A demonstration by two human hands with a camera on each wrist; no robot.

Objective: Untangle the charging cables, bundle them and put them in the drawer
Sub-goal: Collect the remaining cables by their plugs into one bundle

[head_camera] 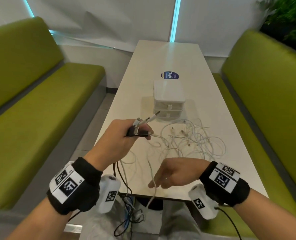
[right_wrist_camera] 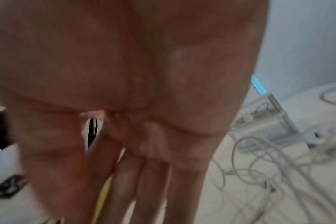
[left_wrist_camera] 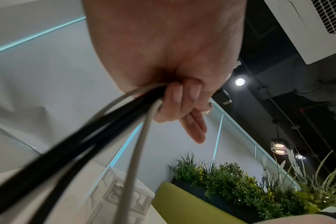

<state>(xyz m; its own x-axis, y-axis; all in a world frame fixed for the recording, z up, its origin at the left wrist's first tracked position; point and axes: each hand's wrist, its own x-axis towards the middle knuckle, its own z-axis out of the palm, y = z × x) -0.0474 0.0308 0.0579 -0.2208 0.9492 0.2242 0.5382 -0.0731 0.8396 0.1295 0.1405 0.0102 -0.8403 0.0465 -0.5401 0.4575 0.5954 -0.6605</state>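
Fingers of the left hand [head_camera: 119, 135] curl around a gathered bunch of white and black charging cable ends [head_camera: 142, 126] above the long white table [head_camera: 162, 56] — the right hand [head_camera: 176, 172] hangs open, fingers straight, touching one dangling white cable [head_camera: 152, 177]. More tangled white cables [head_camera: 194, 139] lie before the small white two-drawer plastic organiser [head_camera: 169, 99], both drawers closed; a blue round sticker [head_camera: 169, 75] behind reads "ClayG"

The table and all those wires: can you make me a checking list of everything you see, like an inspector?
Surface: white table, long, between the benches.
Job's things: white drawer unit, both drawers closed; loose white cables tangled in front of it.
Clutter: round blue sticker behind the unit.
Grippers: left hand grips a bunch of black and white plug ends; right hand open, fingers straight, by one white cable.
Cables: held strands trail off the near edge.
Surroundings: green benches, plants.
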